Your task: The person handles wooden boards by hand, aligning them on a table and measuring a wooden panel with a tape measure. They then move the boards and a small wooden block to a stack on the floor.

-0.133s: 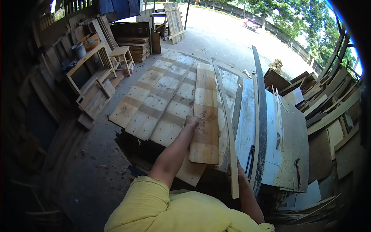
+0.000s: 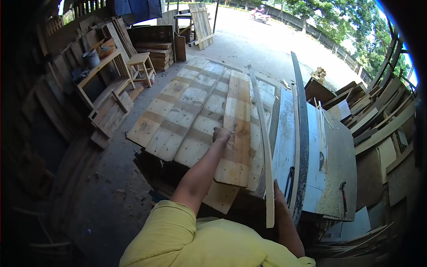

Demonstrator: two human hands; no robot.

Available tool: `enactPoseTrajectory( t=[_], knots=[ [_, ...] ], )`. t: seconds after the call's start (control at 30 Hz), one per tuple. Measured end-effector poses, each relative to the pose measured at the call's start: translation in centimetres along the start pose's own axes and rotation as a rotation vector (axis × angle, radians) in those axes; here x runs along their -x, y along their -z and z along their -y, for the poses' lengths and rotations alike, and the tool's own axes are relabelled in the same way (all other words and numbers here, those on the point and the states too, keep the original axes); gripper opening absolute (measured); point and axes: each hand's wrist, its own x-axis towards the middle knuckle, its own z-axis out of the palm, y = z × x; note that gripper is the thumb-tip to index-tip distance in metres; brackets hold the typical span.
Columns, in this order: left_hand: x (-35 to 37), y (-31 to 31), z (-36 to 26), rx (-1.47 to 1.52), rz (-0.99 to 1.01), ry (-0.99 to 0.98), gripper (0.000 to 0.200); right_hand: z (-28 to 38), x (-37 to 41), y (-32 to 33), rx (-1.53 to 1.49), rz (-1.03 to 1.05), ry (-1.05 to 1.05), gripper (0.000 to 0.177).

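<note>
My left hand (image 2: pixel 221 134) is closed on the left edge of a loose brown-streaked wooden board (image 2: pixel 238 153), about midway along its length. This board lies on top of a stack of pale plank panels (image 2: pixel 187 111) with brown bands and nail marks. At the right, a long thin wooden strip (image 2: pixel 262 133) runs away from me beside the board. My right hand (image 2: pixel 279 196) grips the strip close to its near end; the strip hides most of the fingers.
Right of the stack lie a long dark bar (image 2: pixel 300 133), pincers (image 2: pixel 289 183) and a red-handled hammer (image 2: pixel 343 198) on a sawdust-covered sheet (image 2: pixel 340 151). Scrap boards (image 2: pixel 378 133) crowd the right side. A wooden stool (image 2: pixel 141 62) and a bench (image 2: pixel 104 62) stand left.
The loose board has turned slightly, its far end shifting right and its near end left. The strip's far end has moved a little right. A motorbike in the background has passed leftward.
</note>
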Motion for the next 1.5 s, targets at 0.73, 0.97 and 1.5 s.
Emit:
enactPoseTrajectory(
  t=[0.73, 0.97, 1.5],
  knots=[
    [4.5, 31.6, 11.4, 0.63, -0.326, -0.449, 0.031, 7.8, -6.4, -12.3, -0.013, -0.135, 0.13, 0.067],
    [7.9, 39.4, 18.7, 0.619, -0.647, -0.449, 0.029, 8.8, -11.4, -19.9, 0.31, -0.253, 0.242, 0.076],
    [11.9, 42.7, 26.6, 0.619, -0.709, -0.384, 0.026, 6.2, -13.3, -30.1, 0.588, -0.313, 0.23, 0.084]
  ],
)
